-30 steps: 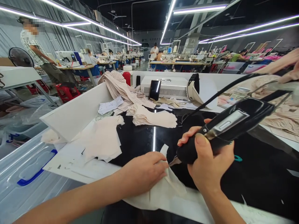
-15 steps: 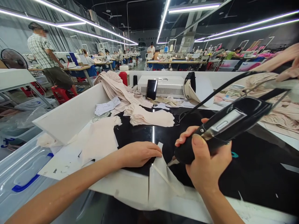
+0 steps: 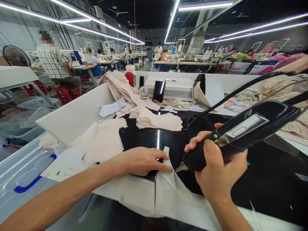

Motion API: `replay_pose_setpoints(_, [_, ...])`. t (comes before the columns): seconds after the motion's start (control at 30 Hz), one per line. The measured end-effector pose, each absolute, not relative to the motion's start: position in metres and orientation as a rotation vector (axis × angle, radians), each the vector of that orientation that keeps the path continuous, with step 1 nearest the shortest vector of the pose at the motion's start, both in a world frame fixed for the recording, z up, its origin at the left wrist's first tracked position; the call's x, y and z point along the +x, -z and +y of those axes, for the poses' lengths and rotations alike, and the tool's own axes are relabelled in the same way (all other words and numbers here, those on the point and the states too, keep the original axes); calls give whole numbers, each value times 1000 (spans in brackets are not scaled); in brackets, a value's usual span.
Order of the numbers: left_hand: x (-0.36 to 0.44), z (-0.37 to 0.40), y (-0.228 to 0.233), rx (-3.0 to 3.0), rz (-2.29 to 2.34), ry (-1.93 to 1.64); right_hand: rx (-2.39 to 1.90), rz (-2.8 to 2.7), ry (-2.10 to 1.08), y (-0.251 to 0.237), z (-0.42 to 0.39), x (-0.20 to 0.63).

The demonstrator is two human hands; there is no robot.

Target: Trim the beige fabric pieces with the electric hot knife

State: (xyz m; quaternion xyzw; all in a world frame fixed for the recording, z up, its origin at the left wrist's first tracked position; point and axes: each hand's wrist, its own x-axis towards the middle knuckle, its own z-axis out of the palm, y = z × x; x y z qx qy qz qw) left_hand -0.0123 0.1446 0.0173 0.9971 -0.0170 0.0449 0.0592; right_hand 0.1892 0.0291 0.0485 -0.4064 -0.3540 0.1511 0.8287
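The cloth (image 3: 168, 199) is cream and thin, lying across the near edge of the black table (image 3: 269, 179) — narrow at its far end, broad toward the front, a slim band slanting over it. The tool (image 3: 240, 130), black with a silver plate, tilts tip-down — its metal point close against the cloth's right edge.

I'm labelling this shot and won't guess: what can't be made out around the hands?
In the head view:
Pale cloth: part covered by the left hand.
Black handheld tool: part of its grip, behind the right hand.
Cord: far end, cut off by the right edge.
Paper slips: their marks, too small to read.
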Motion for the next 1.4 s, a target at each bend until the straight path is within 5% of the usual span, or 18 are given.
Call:
replay_pose_setpoints(0.6, [-9, 134, -24, 3046, 53, 16, -846, -763, -246, -58, 45, 187])
replay_pose_setpoints(1.4, [-8, 135, -14, 3001, 5, -237, -799, -795, -186, -55, 66, 190])
